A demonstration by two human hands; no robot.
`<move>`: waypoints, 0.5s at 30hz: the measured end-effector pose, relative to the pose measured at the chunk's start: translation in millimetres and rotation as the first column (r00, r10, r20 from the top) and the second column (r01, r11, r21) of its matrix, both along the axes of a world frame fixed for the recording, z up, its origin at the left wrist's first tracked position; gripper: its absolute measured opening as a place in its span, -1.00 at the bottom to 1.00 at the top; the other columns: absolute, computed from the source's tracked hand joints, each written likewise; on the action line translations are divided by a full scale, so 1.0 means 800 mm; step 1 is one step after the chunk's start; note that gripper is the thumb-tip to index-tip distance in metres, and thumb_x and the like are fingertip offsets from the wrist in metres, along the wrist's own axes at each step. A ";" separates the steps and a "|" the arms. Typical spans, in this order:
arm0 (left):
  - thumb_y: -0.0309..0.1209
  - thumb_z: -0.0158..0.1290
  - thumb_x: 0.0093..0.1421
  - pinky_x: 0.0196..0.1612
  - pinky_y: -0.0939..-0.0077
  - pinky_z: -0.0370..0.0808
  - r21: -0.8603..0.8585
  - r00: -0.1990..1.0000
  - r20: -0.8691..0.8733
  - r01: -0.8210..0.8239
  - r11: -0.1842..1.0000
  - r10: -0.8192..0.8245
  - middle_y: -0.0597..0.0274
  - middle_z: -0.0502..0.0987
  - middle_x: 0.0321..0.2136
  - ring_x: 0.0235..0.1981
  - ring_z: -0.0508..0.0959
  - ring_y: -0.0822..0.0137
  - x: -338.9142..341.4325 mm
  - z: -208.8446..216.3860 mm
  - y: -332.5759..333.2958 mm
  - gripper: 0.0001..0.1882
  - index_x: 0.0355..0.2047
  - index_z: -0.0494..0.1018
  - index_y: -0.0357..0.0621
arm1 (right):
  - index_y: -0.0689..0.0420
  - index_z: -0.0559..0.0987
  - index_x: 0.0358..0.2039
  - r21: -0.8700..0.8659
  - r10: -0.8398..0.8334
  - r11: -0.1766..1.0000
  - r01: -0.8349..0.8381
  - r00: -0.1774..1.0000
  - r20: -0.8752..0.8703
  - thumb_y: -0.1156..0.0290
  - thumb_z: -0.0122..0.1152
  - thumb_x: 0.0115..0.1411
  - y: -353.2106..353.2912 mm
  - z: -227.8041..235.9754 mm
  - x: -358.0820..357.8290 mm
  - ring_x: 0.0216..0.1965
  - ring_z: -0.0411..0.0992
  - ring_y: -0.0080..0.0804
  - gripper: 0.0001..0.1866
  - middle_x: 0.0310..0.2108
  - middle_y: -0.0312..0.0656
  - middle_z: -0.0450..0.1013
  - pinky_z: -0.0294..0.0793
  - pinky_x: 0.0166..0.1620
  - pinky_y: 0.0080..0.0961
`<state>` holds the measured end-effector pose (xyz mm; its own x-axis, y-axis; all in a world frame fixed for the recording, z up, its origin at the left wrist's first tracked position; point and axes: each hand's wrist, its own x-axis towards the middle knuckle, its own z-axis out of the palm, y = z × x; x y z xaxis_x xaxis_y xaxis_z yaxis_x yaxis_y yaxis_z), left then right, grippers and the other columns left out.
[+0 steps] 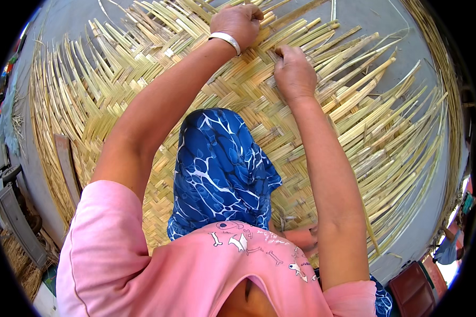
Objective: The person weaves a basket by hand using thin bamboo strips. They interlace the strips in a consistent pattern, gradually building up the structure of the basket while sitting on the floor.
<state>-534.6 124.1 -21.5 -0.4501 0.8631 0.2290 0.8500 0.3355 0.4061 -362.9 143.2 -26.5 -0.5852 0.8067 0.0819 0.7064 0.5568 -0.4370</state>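
Observation:
A large mat [238, 95] of pale green and yellow split reed strips lies under me, woven in a diagonal pattern. Loose strip ends [365, 95] fan out around its far and right sides. My left hand [238, 25], with a white bangle [226, 41] at the wrist, is closed at the mat's far edge on a strip; its fingertips are partly hidden. Slightly nearer and to the right, my right hand [295, 74] has thumb and fingers pinched together low over the weave. What lies between those fingers is too small to make out.
My knee under blue patterned cloth [217, 164] rests over the mat. A flat wooden slat [67, 164] lies at its left. Long reeds [433, 47] lie along the far right. A grey chair [18, 227], a dark red seat [412, 290] and another person [448, 248] are around the rim.

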 end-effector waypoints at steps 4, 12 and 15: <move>-0.29 0.08 0.07 -0.28 0.49 0.50 -0.037 0.967 0.214 -0.133 0.990 0.138 0.23 0.61 -0.41 -0.39 0.59 0.30 -0.001 -0.022 -0.020 -0.84 -0.32 0.58 0.07 | -0.01 0.54 -0.24 0.001 0.035 0.999 -0.035 0.999 0.033 0.45 0.03 0.07 -0.007 0.010 0.000 -0.35 0.48 -0.07 -0.77 -0.24 -0.14 0.44 0.49 -0.28 -0.23; -0.48 0.09 0.10 -0.19 0.53 0.49 0.109 0.821 0.562 -0.198 0.974 0.104 0.13 0.55 -0.27 -0.27 0.57 0.31 0.001 -0.035 -0.051 -0.64 -0.05 0.45 -0.14 | 0.11 0.47 -0.34 0.244 0.172 0.952 -0.185 0.982 0.074 0.53 0.02 0.02 -0.026 -0.004 0.004 -0.35 0.47 -0.21 -0.84 -0.34 -0.16 0.41 0.49 -0.30 -0.27; -0.46 0.07 0.08 -0.13 0.36 0.47 0.253 0.897 0.440 -0.166 0.953 0.039 0.02 0.47 -0.12 -0.23 0.53 0.12 0.005 -0.044 -0.076 -0.67 -0.09 0.44 -0.16 | 0.10 0.47 -0.34 0.313 0.191 0.926 -0.210 0.977 0.093 0.53 0.00 0.02 -0.034 -0.006 0.010 -0.29 0.44 -0.26 -0.84 -0.29 -0.16 0.40 0.47 -0.24 -0.31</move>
